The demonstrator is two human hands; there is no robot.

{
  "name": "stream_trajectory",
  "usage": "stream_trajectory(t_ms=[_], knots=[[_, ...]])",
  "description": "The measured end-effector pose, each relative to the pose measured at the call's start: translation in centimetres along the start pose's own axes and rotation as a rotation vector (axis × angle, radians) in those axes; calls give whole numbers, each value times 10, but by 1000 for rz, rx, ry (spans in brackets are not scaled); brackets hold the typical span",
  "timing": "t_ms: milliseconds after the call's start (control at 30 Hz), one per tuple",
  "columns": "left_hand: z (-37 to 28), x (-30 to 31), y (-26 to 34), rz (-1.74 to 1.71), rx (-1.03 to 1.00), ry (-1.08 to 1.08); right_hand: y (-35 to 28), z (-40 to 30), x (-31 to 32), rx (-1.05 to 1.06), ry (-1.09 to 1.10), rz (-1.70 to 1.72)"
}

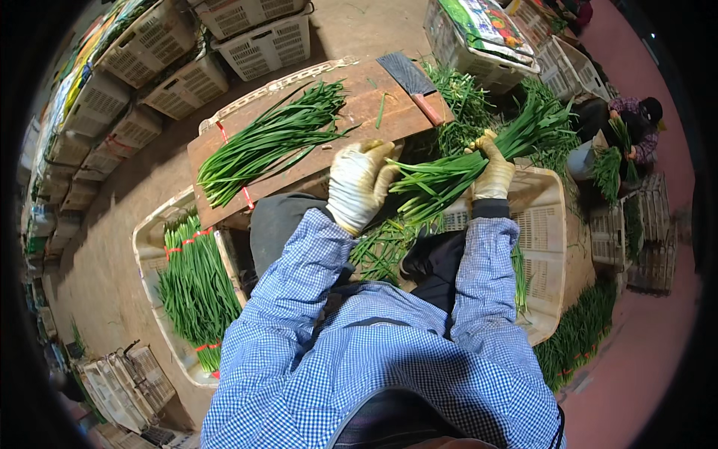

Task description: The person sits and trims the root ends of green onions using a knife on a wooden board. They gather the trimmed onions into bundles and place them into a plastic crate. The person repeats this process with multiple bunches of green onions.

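My right hand [493, 168], in a pale work glove with yellowed fingers, grips a loose bunch of garlic chives [443, 182]. The cut stem ends fan out to the left, and the leaf tips stick out beyond the hand at upper right. Close to those stem ends is my left hand [359, 182], gloved too, its thumb and curled fingers apart with nothing visible between them. Another pile of chives [275, 140] lies on the wooden board [359, 120] ahead, over a red tie strip [248, 197]. A cleaver [412, 84] with a wooden handle rests on the board's right end.
At left, a plastic crate [147, 264] holds chives bound with red ties. Another crate [541, 247] stands at right. Loose trimmings [381, 247] litter the floor between my legs. Stacked crates [263, 47] line the far left. A co-worker [639, 129] handles chives at far right.
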State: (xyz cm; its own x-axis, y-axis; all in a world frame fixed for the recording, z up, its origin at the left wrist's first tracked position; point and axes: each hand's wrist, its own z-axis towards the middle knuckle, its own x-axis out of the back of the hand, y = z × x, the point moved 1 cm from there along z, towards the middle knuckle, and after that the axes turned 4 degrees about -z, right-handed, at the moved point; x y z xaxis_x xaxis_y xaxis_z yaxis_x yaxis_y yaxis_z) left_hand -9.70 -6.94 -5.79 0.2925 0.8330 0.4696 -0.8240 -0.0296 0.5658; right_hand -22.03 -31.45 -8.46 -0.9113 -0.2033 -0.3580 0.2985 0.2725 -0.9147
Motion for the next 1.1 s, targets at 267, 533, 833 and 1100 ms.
stream_trajectory(t_ms=[267,533,833,1100], knots=[[-20,-42,14,348,183,-481,-4,-7,-8,49,-55,-5],[-36,-70,-14,458,154,-570,-1,-17,-19,26,-157,92],[-77,-76,-24,67,605,-525,-15,-24,-37,-14,-104,106],[-81,-77,-47,-746,956,-642,-3,-18,-44,-36,-182,82]])
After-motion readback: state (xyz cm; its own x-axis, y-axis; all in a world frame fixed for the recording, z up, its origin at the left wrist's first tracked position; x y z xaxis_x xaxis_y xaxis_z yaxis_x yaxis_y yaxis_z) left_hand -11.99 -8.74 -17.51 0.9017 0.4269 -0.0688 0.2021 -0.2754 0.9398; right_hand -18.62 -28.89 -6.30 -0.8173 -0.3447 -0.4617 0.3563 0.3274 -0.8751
